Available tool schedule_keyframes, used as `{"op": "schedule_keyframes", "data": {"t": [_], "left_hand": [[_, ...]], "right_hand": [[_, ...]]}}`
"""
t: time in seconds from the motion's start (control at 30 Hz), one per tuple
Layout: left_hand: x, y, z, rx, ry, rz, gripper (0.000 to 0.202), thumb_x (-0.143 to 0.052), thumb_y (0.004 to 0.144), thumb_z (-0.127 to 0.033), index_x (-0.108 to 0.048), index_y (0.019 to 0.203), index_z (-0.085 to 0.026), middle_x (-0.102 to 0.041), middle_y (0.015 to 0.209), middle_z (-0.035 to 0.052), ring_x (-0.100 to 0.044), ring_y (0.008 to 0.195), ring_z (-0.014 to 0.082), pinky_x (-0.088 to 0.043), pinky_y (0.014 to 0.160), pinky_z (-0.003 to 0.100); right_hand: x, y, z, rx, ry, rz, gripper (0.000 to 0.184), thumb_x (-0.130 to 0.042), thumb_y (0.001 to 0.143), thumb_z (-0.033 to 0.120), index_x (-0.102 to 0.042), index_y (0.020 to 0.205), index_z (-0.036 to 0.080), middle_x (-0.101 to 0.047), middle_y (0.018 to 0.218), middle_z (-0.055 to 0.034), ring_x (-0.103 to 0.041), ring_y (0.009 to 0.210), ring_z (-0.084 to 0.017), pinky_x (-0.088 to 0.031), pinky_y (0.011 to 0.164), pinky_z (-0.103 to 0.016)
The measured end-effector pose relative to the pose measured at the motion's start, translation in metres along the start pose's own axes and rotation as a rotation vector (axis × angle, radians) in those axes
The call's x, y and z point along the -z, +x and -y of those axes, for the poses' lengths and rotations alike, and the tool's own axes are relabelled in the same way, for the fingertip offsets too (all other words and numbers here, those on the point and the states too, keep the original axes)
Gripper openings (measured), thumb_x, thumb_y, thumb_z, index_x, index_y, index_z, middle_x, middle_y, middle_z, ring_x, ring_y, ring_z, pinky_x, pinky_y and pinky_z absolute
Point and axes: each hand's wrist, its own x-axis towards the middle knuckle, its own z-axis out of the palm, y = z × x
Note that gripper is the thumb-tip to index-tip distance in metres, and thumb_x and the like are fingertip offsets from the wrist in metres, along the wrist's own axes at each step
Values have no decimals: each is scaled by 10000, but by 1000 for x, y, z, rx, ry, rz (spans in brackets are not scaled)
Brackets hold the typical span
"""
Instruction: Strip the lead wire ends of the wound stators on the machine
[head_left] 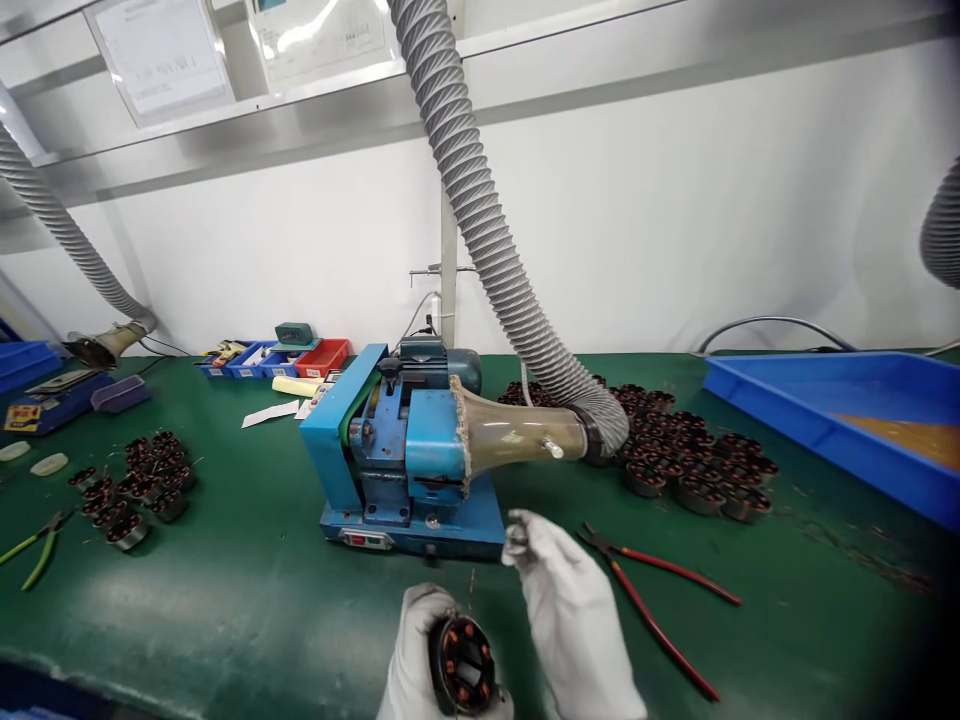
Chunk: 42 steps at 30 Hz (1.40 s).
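My left hand [415,650], in a white glove, is wrapped round a motor stator [441,672], a dark ring with copper windings facing up. A thin copper wire end [472,590] sticks up from it. To the right, my gloved right hand [574,615] is raised with its fingertips pinched together; whether anything is between them cannot be made out. Just beyond both hands stands a blue belt-driven machine [442,440] with a red switch on its base. Red-handled pliers [652,590] lie on the green bench right of my right hand, jaws spread.
Many wound stators [697,450] are heaped at right, and a smaller group [139,485] at left. A blue tray [825,400] stands far right. A grey duct hose [480,190] descends to the machine's hood [517,435]. Green-handled pliers [41,550] lie far left; small bins [322,357] stand behind.
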Motion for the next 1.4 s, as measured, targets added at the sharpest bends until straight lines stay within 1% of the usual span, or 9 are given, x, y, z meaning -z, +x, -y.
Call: {"op": "schedule_keyframes", "data": {"t": [0.13,0.23,0.3,0.53,0.93,1.1,1.2,1.3,1.4], "left_hand": [[-13,23,6,58,-44,-126,383,-611,667,-220,-536,1042,-195,-549,1109,101,-553,1051,240,-449,900,316],[-19,44,10,191,-69,-149,350,-582,736,-235,-510,1075,-182,-600,1096,105,-596,984,218,-466,871,317],[-22,58,11,233,-119,-127,348,-569,752,-224,-491,1087,-169,-621,1087,113,-608,971,213,-468,871,318],[-34,90,14,180,-229,-110,312,-480,793,-174,-440,1101,-136,-574,1144,155,-580,1010,185,-445,923,316],[-29,96,0,178,-218,-138,292,-540,720,-173,-542,1010,-146,-596,1059,137,-581,982,212,-435,905,324],[-24,62,1,194,-199,-45,335,-601,722,-213,-521,1044,-167,-647,989,103,-624,890,210,-476,839,326],[-8,40,3,144,-163,35,456,-656,652,-170,-545,1094,-176,-612,1105,103,-590,1017,232,-453,912,324],[10,34,-6,133,-98,155,647,-660,591,-91,-526,1214,-198,-522,1277,115,-505,1175,261,-406,997,338],[18,40,-22,64,60,157,585,-707,505,-66,-622,1066,-207,-585,1153,99,-561,1082,271,-447,942,339]], "right_hand": [[-3,-11,-29,93,-445,255,292,-701,676,405,-719,859,179,-698,939,-105,-637,884,-270,-514,815,-339],[-15,-9,-42,176,-636,231,318,-640,730,390,-691,968,187,-676,1048,-110,-619,969,-276,-485,884,-367],[-24,1,-44,191,-669,214,306,-581,787,397,-672,987,183,-671,1051,-107,-620,960,-258,-489,868,-357],[-37,36,-44,253,-631,161,284,-508,814,367,-681,898,158,-687,952,-114,-622,893,-260,-475,839,-376],[-37,38,-48,293,-615,102,311,-493,781,385,-694,847,156,-705,912,-120,-643,845,-271,-506,793,-377],[-15,8,-52,371,-644,146,262,-506,819,357,-700,871,189,-698,921,-93,-654,835,-232,-534,740,-301],[3,-10,-53,466,-592,213,247,-527,834,332,-711,948,213,-693,987,-92,-655,897,-223,-535,789,-274],[11,-16,-42,341,-453,307,243,-604,798,340,-717,981,226,-690,1033,-99,-645,953,-243,-529,843,-295],[11,-15,-21,103,-241,288,251,-689,740,365,-729,947,228,-703,1008,-97,-651,934,-252,-527,843,-315]]}}
